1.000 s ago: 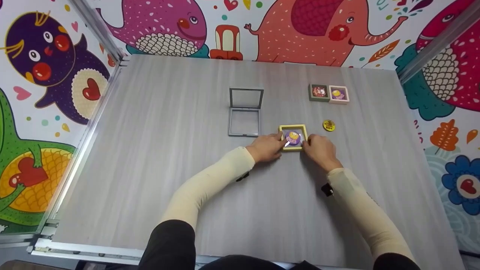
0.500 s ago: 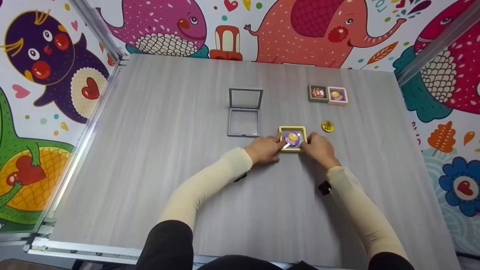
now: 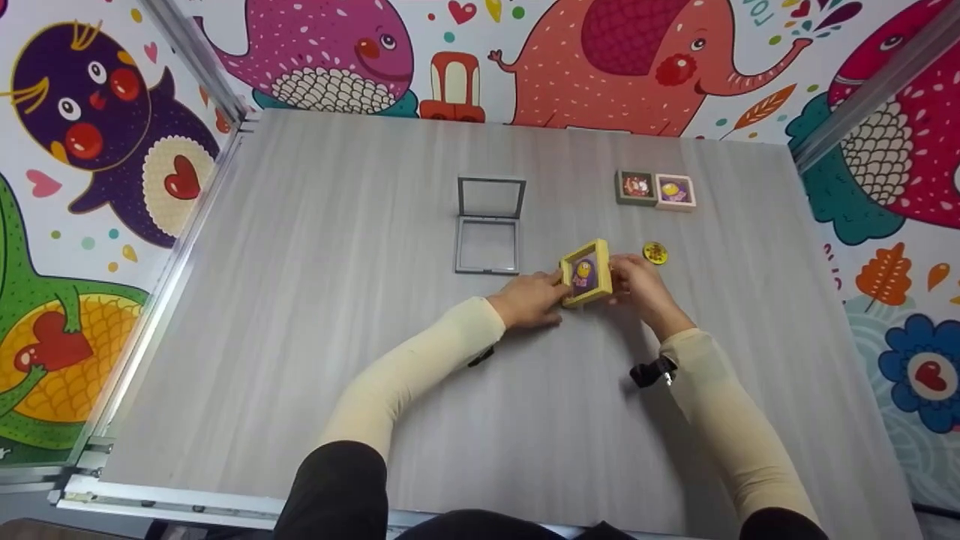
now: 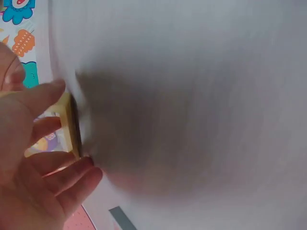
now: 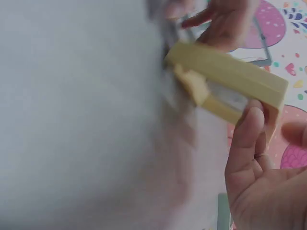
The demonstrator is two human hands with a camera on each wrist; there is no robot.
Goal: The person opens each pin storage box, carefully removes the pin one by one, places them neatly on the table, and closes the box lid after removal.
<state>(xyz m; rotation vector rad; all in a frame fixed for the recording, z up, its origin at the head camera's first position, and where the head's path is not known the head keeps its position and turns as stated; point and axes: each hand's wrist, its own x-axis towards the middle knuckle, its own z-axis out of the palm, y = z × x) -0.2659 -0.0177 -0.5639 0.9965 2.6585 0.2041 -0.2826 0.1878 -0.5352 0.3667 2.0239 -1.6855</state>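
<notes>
Two hands share the yellow frame [image 3: 604, 268], which sits between them at a tilt, its side at the right hand [image 3: 641, 286] raised above its side at the left hand [image 3: 531, 300]. The right hand pinches its side, the thumb tip set inside the opening; the left hand holds the opposite side with fingers bent about the edge, though whether that lower edge touches the table [image 3: 457, 390] cannot be told. Within the grip, the purple badge [image 3: 583, 273] shows in the frame's middle. The step in hand looks like turning the frame up to check or adjust it with the badge inside. The next move seems to call for the left side to act as a steady pivot and for light pressure from the right thumb, so that the badge stays centred. Just beyond the right hand's grip lies the yellow badge [image 3: 655, 253]; farther past it, the green frame [image 3: 636, 200] and pink frame [image 3: 675, 207] stand side by side. Beyond the left hand's grip, the grey case [image 3: 487, 269] stands open.
</notes>
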